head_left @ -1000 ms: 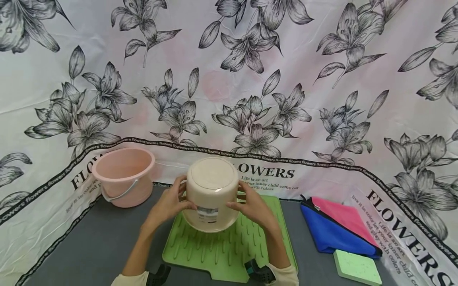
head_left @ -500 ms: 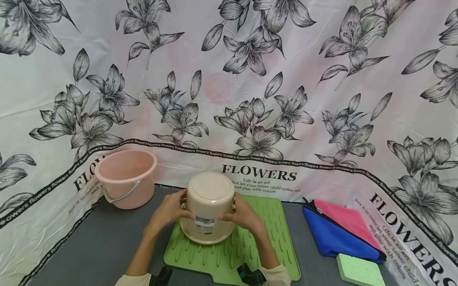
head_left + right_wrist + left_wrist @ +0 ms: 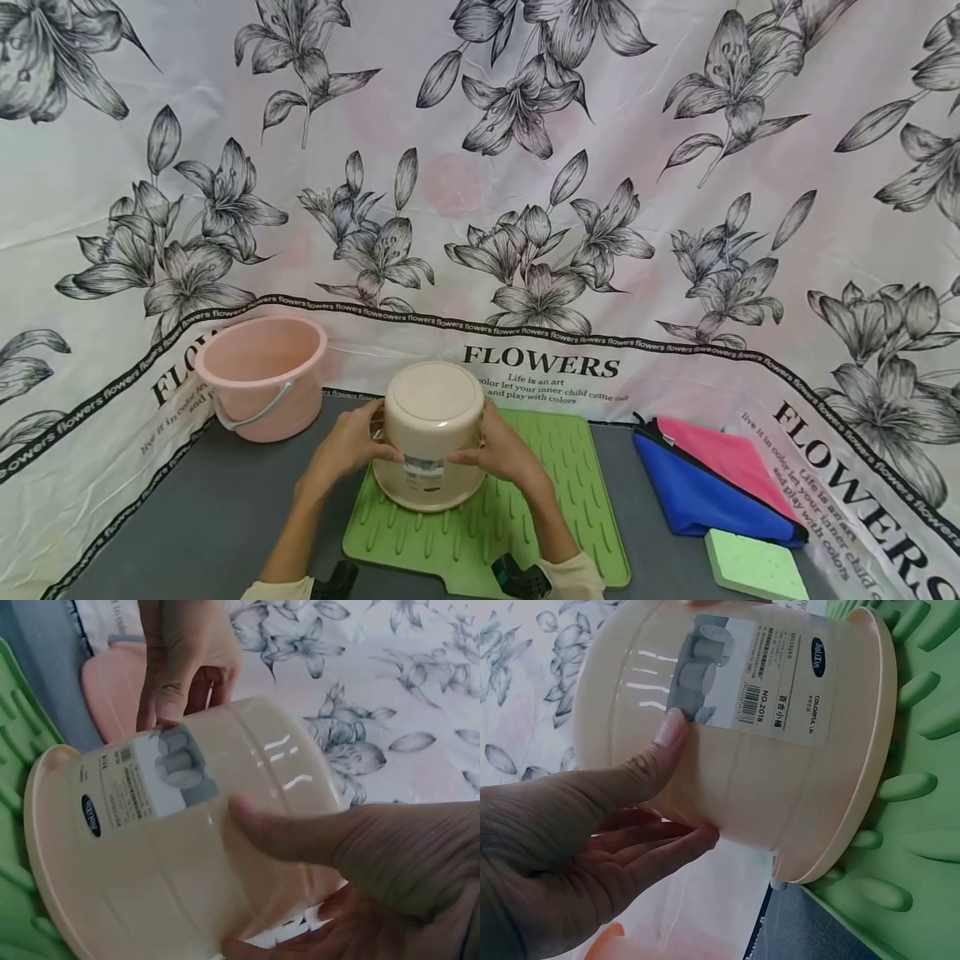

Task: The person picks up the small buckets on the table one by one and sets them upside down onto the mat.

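A cream plastic bucket (image 3: 431, 421) stands upside down, its rim at the ribbed green drying mat (image 3: 558, 487). My left hand (image 3: 347, 446) holds its left side, thumb on the front wall beside the paper label (image 3: 754, 679) and fingers round the side. From the right, my right hand (image 3: 504, 448) grips the opposite side, with its thumb also pointing in toward the label. Part of the fingers on both sides is hidden behind the bucket. In the right wrist view the rim (image 3: 34, 817) lies against the mat's ridges.
A pink bucket (image 3: 262, 392) with a pale handle stands at the back left. On the right lie a blue and pink zippered pouch (image 3: 712, 475) and a light green sponge-like block (image 3: 756, 565). A flower-printed sheet (image 3: 540, 362) hangs behind the dark grey tabletop (image 3: 202, 517).
Both hands have lowered the cream bucket onto the left part of the mat. Over the last half second it has shifted only slightly in view, with the same grip.
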Available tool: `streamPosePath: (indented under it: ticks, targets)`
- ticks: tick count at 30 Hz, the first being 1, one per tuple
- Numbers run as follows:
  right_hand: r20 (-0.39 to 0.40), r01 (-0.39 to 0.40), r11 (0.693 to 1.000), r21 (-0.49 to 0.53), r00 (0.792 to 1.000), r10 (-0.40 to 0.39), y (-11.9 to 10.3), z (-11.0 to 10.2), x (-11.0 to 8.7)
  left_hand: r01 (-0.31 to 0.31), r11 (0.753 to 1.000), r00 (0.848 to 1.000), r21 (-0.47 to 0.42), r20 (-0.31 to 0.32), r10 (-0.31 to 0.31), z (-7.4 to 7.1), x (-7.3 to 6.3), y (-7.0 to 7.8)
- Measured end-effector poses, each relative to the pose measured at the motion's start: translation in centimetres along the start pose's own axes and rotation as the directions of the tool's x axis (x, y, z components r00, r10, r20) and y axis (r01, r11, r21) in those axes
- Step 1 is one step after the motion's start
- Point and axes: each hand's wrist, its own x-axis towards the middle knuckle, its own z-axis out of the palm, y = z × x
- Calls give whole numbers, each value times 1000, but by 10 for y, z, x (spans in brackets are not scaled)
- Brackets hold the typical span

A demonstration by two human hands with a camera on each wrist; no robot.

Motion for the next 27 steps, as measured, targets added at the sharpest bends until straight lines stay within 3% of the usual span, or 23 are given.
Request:
streamPosePath:
  ticks: [4,7,14,16,20,23,27]
  targets:
    - [-81,26,996,-87,996,-33,-8,1,1,-8,1000,999,-8,36,9,1,-1,0]
    - [-119,2,987,-159,993,-21,-12,3,0,-27,1000,997,3,67,27,-1,-1,-2]
    - [-116,-66,972,-226,992,40,-18,7,-2,-97,995,988,-31,115,100,-11,-4,-12]
    - [-119,-77,971,-228,992,51,-20,7,-3,-107,994,989,-31,101,110,-14,-5,-13]
    - [-123,-97,968,-230,990,69,-23,5,-3,-59,998,997,-19,44,60,-22,-7,-11]
    - [-118,-100,970,-223,990,75,-23,5,-3,-23,1000,999,-21,-23,23,-32,-13,-9]
    - [-116,-102,973,-208,990,79,-22,6,-3,-39,999,990,-6,-136,38,-46,-22,-11]
